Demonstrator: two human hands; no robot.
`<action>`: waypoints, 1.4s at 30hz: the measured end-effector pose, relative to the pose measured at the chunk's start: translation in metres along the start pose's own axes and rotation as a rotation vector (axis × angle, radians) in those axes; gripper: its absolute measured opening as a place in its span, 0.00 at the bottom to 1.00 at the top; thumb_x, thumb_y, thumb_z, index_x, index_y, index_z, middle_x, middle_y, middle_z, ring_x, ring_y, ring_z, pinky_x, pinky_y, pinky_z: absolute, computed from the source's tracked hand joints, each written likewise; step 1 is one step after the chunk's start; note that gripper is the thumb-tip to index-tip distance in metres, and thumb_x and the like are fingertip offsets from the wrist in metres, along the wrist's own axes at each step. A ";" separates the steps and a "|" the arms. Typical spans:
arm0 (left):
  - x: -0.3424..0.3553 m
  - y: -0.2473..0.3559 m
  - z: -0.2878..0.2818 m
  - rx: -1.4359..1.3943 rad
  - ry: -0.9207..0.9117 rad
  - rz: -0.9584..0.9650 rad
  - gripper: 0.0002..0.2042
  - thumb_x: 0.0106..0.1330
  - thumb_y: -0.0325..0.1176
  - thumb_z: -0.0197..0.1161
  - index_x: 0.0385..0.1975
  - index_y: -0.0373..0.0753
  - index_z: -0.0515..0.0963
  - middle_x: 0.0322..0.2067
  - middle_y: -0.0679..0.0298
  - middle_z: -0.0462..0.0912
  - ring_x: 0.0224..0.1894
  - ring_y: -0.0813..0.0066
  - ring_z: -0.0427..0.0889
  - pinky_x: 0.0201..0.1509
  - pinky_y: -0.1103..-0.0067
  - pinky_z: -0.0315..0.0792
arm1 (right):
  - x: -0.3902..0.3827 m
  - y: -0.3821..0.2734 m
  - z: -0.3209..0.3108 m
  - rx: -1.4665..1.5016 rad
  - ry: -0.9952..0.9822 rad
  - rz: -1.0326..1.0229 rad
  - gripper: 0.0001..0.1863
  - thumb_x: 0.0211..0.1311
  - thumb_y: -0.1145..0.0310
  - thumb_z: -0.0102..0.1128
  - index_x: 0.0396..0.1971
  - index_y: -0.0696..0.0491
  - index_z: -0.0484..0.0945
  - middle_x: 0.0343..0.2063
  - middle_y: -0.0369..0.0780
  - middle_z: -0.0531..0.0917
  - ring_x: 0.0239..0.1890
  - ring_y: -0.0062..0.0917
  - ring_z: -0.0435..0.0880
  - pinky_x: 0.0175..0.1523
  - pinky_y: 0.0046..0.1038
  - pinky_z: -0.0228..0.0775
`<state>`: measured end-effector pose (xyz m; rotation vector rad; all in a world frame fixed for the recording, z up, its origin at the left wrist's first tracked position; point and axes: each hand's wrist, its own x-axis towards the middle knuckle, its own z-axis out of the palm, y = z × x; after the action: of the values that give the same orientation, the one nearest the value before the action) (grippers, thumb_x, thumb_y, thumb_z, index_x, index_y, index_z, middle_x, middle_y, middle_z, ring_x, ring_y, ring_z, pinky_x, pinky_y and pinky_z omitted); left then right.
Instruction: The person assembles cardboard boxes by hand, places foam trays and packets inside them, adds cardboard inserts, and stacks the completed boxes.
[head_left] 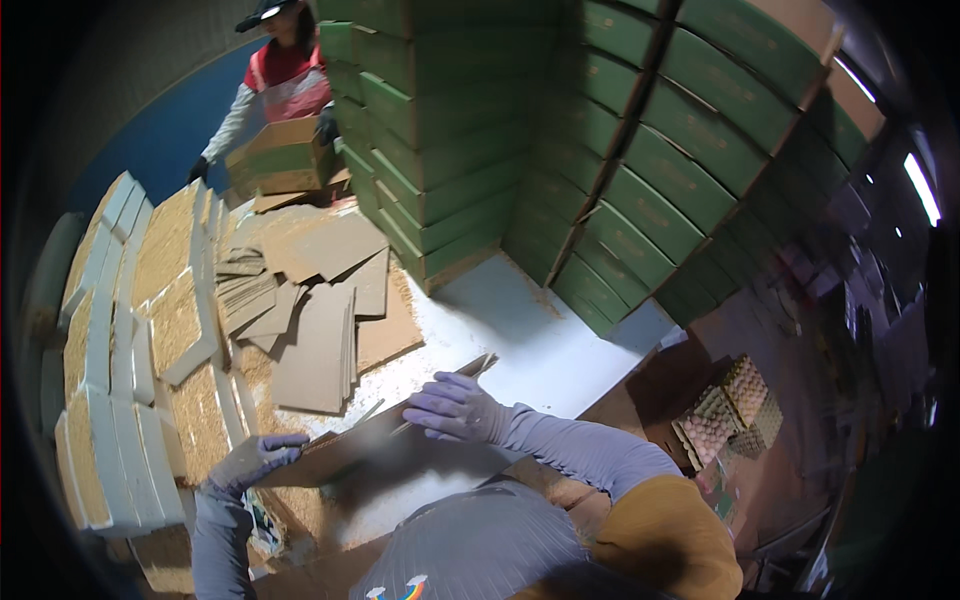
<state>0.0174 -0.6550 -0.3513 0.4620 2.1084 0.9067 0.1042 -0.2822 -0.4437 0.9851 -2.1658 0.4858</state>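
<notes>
A long brown cardboard piece (375,447) stands on edge in front of my body, slanting up to the right. Its left end is in my gloved left hand (258,462), whose fingers curl over the top. My gloved right hand (455,408) lies across the upper edge toward the other end, fingers stretched out and pointing left. Just beyond the cardboard piece lie loose flat cardboard sheets (318,350), overlapping on the white surface (490,310). The underside of the cardboard piece is hidden from me.
White foam boxes (125,400) filled with sawdust-like material are stacked at the left. Tall stacks of green cartons (470,150) rise ahead and right. Egg trays (750,390) stand at the lower right. A co-worker (285,70) is beside an open carton (280,160) at the back.
</notes>
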 end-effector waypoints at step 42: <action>0.056 -0.117 0.129 -0.582 0.877 0.375 0.28 0.66 0.48 0.52 0.62 0.38 0.62 0.58 0.53 0.71 0.61 0.56 0.68 0.67 0.68 0.60 | 0.066 0.041 -0.004 1.422 -0.318 1.014 0.44 0.61 0.45 0.56 0.70 0.50 0.49 0.60 0.43 0.69 0.52 0.22 0.72 0.58 0.23 0.60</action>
<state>0.0794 -0.6441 -0.5224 0.1465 2.3499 2.1629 0.0434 -0.2871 -0.3953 0.4130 -2.2986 2.7067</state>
